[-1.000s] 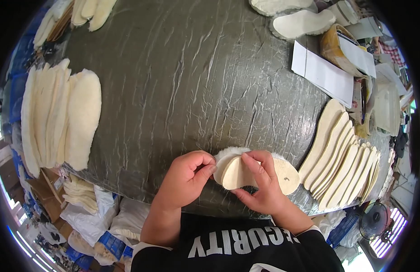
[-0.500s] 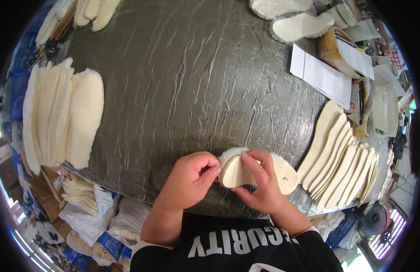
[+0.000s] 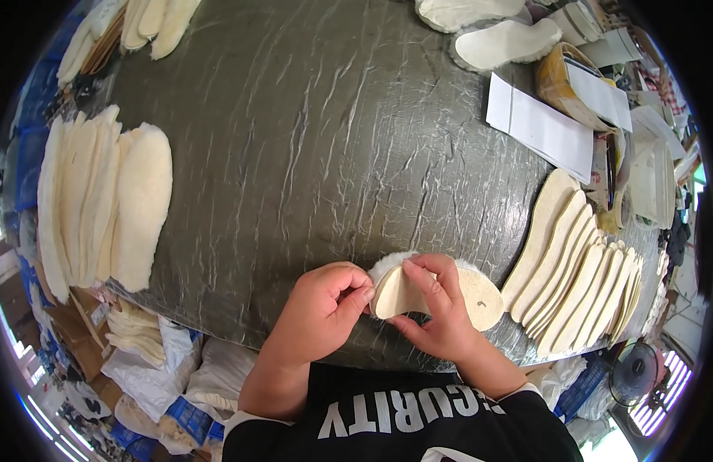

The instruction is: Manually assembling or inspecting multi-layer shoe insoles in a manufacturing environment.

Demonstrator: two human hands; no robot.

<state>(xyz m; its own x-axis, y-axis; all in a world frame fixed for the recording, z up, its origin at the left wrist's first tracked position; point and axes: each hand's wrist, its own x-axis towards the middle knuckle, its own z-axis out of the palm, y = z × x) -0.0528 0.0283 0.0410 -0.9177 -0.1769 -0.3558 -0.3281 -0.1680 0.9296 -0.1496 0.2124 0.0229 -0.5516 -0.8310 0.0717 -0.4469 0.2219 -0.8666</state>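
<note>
Head view gives me a person's two bare hands at work over the near edge of a dark table [image 3: 279,154] covered in wrinkled film. I see the left hand [image 3: 325,308] with thumb and forefinger pinched together at the left end of the piece, the other fingers curled in; whether they grip the fleece alone or both layers, I cannot tell. My look at the right hand [image 3: 437,312] finds it spanning the middle of a cream insole [image 3: 481,296], fingers over the far side and thumb at the near side, holding it. That insole lies crosswise in front of the person's black shirt [image 3: 372,439], its right end bare with a small dark mark, and white fleece [image 3: 387,263] shows along its far edge. I cannot make out whether it touches the table underneath. Just beside that right end, I have a row of flat insoles [image 3: 552,223] overlapping one another. Well apart on the left stands a bundle of fluffy insoles [image 3: 145,208], with a smaller pile [image 3: 175,27] beyond it. Farther up on the right I can see white paper sheets [image 3: 541,127] near a yellowish box [image 3: 556,81], and a fleece-edged white insole [image 3: 506,44].
</note>
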